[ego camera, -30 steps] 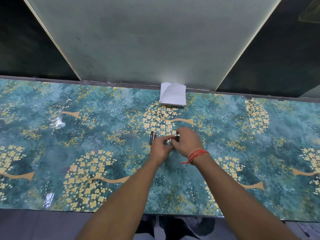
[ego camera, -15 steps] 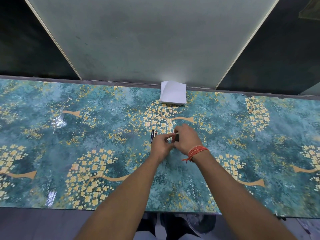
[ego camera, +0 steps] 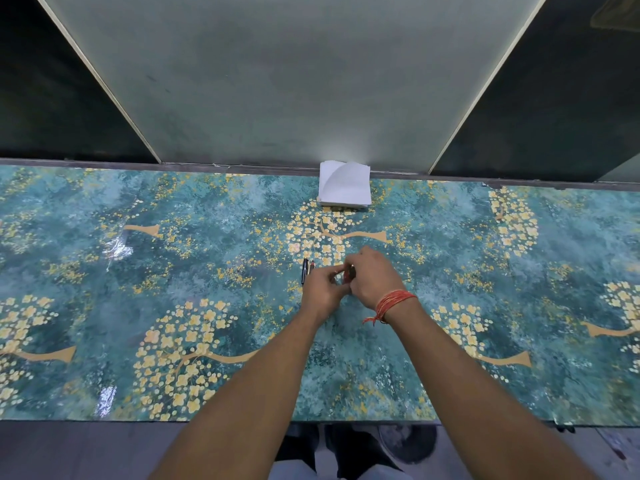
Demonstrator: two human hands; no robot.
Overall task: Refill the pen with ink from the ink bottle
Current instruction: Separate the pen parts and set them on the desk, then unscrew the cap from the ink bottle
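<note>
Both my hands meet at the middle of the table around a small ink bottle (ego camera: 342, 278), which they mostly hide. My left hand (ego camera: 322, 289) pinches the bottle from the left. My right hand (ego camera: 374, 277), with a red thread at the wrist, grips the dark cap (ego camera: 352, 271) on the bottle's top. A dark blue pen (ego camera: 304, 270) lies on the table just left of my left hand, pointing away from me. A thin, reddish pen part (ego camera: 312, 266) lies right beside it.
A stack of white paper napkins (ego camera: 344, 184) sits at the table's far edge, against a frosted glass panel (ego camera: 287, 81). The table (ego camera: 138, 271) has a glossy teal cover with yellow flower trees. The near edge runs just below my forearms.
Both hands stay joined on the bottle at the same spot. My right hand's fingers have shifted slightly on the cap.
</note>
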